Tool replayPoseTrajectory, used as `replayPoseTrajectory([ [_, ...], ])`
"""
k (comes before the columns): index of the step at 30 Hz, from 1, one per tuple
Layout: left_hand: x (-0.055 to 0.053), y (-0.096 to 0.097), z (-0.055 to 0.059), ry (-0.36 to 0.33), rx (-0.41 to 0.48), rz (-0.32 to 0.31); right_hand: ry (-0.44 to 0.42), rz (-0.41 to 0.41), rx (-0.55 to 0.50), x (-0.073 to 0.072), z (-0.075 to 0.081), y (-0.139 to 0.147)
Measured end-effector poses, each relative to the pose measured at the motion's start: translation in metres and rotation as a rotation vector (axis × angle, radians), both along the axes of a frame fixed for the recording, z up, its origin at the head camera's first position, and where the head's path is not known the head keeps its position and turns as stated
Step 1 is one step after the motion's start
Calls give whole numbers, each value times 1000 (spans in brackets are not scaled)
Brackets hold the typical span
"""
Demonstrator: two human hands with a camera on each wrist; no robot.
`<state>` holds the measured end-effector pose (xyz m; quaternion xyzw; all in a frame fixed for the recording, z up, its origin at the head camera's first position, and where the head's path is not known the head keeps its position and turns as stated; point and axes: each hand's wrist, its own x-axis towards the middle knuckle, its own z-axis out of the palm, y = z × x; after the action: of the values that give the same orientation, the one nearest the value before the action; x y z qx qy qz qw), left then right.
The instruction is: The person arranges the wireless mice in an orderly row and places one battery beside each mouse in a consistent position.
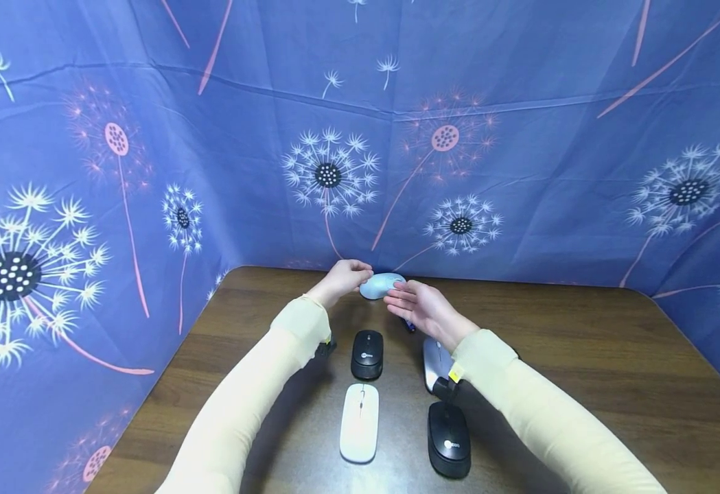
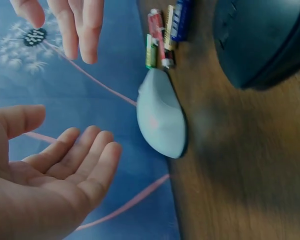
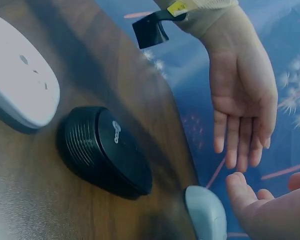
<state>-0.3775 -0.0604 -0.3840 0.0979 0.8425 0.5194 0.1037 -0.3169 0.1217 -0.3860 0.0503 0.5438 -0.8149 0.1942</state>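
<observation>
A light blue computer mouse (image 1: 381, 285) lies near the table's back edge, between my two hands in the head view. My left hand (image 1: 345, 278) hovers at its left, palm turned inward with fingers relaxed and slightly bent. At its right is my right hand (image 1: 423, 307), fingers extended and overlapping the mouse's edge in this view. Both wrist views show the hands apart from the mouse and holding nothing. In the left wrist view, several small batteries (image 2: 160, 37), red, green, gold and blue, lie beside the mouse; my right hand mostly hides them from the head camera.
Nearer on the wooden table (image 1: 557, 343) are a black mouse (image 1: 367, 353), a white mouse (image 1: 360, 422) and another black mouse (image 1: 449, 439). A silver-grey mouse (image 1: 436, 360) is partly covered by the right wrist. Behind hangs a blue dandelion-print cloth (image 1: 551, 171).
</observation>
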Motion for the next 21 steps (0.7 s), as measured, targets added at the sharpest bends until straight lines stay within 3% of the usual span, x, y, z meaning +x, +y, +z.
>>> replayPoseTrajectory([
  [6, -9, 5, -12, 126, -106, 46, -41, -72, -15, -17, -16, -4],
  [9, -14, 9, -19, 158, -157, 61, -57, -83, -17, -22, -21, -7],
  [21, -32, 9, -38, 91, -148, 68, -91, -95, -3, -31, -32, -19],
])
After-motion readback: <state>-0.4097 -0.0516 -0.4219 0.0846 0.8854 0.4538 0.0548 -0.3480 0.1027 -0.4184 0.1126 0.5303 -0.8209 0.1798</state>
